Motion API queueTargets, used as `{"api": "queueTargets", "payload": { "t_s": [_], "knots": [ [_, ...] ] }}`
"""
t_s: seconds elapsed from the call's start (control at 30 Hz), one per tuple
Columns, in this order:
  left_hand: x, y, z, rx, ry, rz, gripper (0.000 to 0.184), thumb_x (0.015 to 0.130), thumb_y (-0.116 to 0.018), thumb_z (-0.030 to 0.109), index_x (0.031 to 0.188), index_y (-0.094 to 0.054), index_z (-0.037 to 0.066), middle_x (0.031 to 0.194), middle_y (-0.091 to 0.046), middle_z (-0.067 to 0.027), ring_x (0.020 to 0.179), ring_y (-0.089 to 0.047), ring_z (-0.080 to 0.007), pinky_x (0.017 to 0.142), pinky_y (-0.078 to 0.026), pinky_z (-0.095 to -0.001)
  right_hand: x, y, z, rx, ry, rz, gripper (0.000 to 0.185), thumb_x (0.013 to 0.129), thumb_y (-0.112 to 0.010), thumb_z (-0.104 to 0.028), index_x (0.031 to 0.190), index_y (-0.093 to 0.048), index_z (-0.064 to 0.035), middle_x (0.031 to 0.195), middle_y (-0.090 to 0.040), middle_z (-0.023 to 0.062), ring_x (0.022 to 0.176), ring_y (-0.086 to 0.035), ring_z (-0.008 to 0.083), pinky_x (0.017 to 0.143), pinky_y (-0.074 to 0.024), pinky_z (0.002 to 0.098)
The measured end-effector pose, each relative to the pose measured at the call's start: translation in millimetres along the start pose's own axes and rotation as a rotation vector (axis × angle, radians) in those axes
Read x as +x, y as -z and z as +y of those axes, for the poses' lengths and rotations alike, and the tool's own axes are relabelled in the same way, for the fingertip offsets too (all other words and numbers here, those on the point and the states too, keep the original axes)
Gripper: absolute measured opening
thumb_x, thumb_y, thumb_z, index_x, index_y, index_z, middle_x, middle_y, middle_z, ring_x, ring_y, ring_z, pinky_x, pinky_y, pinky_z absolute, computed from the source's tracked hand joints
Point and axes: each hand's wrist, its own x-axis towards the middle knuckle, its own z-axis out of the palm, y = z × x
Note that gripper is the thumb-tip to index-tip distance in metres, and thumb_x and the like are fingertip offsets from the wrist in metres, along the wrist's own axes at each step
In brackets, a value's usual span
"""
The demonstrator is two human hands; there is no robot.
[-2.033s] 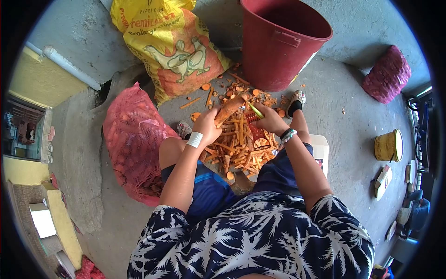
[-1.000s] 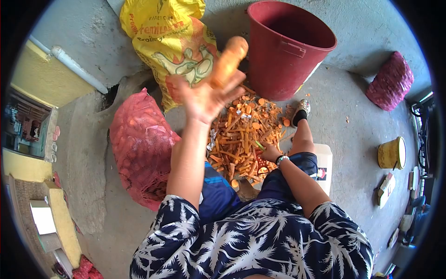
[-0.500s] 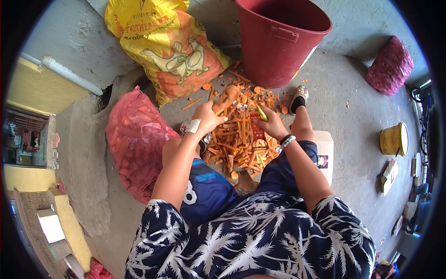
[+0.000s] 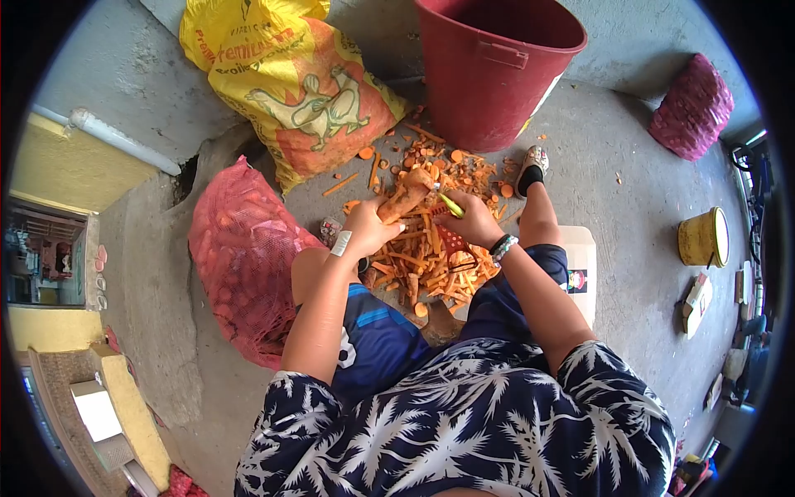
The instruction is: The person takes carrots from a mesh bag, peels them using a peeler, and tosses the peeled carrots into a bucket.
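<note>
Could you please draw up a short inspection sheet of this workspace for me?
Surface: grey floor, strewn with scraps around the work.
Job's things: carrot and green-handled tool, tip close to the carrot, contact unclear; heap of orange strips and slices below.
Clutter: loose orange pieces near the yellow sack.
Hands: left hand closed around the carrot; right hand closed around the tool.
Cables: nothing clearly seen; the right edge is too dark to read.
Surroundings: red mesh sack at left, red bin ahead, purple sack and yellow bucket at right.
</note>
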Motion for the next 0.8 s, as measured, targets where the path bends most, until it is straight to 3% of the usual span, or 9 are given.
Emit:
{"api": "queueTargets", "payload": {
  "t_s": [0.2, 0.3, 0.37, 0.43, 0.5, 0.57, 0.63, 0.7, 0.8],
  "knots": [
    [-1, -1, -2, 0.074, -0.072, 0.016, 0.041, 0.067, -0.071, 0.021, 0.100, -0.059, 0.000, 0.080, -0.065, -0.0163, 0.073, -0.063, -0.0302, 0.067, -0.049, -0.0346, 6, -11, 12, 0.009, -0.040, -0.035, 0.027, 0.071, -0.071, -0.017, 0.092, -0.061, -0.0014, 0.082, -0.062, 0.0152, 0.076, -0.061, 0.0261, 0.069, -0.0466, 0.0345],
    [-1, -2, -4, 0.326, -0.111, 0.193, 0.031, 0.068, -0.072, 0.020, 0.085, -0.057, -0.001, 0.069, -0.062, -0.0094, 0.060, -0.060, -0.0229, 0.057, -0.047, -0.0331, 8, -13, 27, -0.033, -0.053, -0.087, 0.027, 0.071, -0.070, -0.017, 0.091, -0.062, -0.0014, 0.080, -0.062, 0.0170, 0.076, -0.061, 0.0275, 0.069, -0.0467, 0.0354],
    [-7, 3, -5, -0.232, 0.079, -0.247, 0.026, 0.068, -0.070, 0.016, 0.081, -0.055, 0.000, 0.070, -0.061, -0.0157, 0.062, -0.061, -0.0330, 0.056, -0.047, -0.0370, 11, -9, 19, -0.036, -0.039, -0.134, 0.027, 0.070, -0.070, -0.017, 0.091, -0.062, -0.0014, 0.080, -0.062, 0.0181, 0.076, -0.061, 0.0283, 0.069, -0.0467, 0.0361],
    [-8, 0, -3, -0.328, 0.183, -0.372, 0.023, 0.068, -0.069, 0.014, 0.081, -0.056, 0.001, 0.071, -0.060, -0.0178, 0.065, -0.061, -0.0341, 0.057, -0.047, -0.0387, 15, -2, 9, -0.115, -0.013, -0.149, 0.030, 0.070, -0.070, -0.019, 0.091, -0.062, -0.0010, 0.080, -0.062, 0.0194, 0.075, -0.061, 0.0293, 0.069, -0.0470, 0.0376],
    [-3, -4, -5, 0.248, -0.072, 0.071, 0.021, 0.069, -0.070, 0.013, 0.079, -0.055, 0.001, 0.067, -0.061, -0.0116, 0.061, -0.061, -0.0245, 0.056, -0.046, -0.0365, 24, -12, 32, -0.143, -0.031, -0.157, 0.035, 0.068, -0.070, -0.025, 0.091, -0.062, -0.0003, 0.079, -0.062, 0.0195, 0.075, -0.061, 0.0298, 0.070, -0.0475, 0.0377],
    [0, -10, -2, 0.425, -0.072, 0.131, 0.024, 0.070, -0.071, 0.016, 0.080, -0.056, 0.001, 0.068, -0.061, -0.0079, 0.063, -0.059, -0.0176, 0.056, -0.046, -0.0343, 31, -20, 46, -0.384, -0.291, -0.349, 0.028, 0.070, -0.066, -0.029, 0.079, -0.065, -0.0028, 0.076, -0.063, 0.0168, 0.071, -0.062, 0.0282, 0.066, -0.0488, 0.0372],
    [0, -22, 0, -0.138, -0.311, 0.106, 0.026, 0.070, -0.072, 0.020, 0.083, -0.058, 0.001, 0.073, -0.062, -0.0092, 0.065, -0.059, -0.0189, 0.057, -0.046, -0.0352, 43, -52, 108, -0.827, -0.222, -0.749, 0.032, 0.071, -0.060, -0.031, 0.077, -0.065, -0.0002, 0.079, -0.063, 0.0185, 0.072, -0.061, 0.0305, 0.068, -0.0497, 0.0392],
    [7, -23, -11, -0.159, -0.283, 0.062, 0.040, 0.071, -0.074, 0.030, 0.094, -0.058, 0.002, 0.072, -0.059, -0.0055, 0.062, -0.056, -0.0159, 0.055, -0.045, -0.0315, 29, -64, 111, -0.779, -0.302, -0.657, 0.039, 0.071, -0.062, -0.035, 0.083, -0.064, 0.0015, 0.081, -0.063, 0.0184, 0.073, -0.061, 0.0301, 0.066, -0.0490, 0.0397],
    [2, -9, -7, -0.645, -0.013, -0.155, 0.061, 0.075, -0.067, 0.048, 0.110, -0.047, 0.002, 0.074, -0.053, 0.0002, 0.062, -0.054, -0.0151, 0.061, -0.046, -0.0303, 10, -62, 109, -0.334, -0.574, -0.377, 0.042, 0.074, -0.068, -0.037, 0.090, -0.060, 0.0014, 0.078, -0.063, 0.0149, 0.070, -0.061, 0.0248, 0.059, -0.0480, 0.0378]
  ]
}}
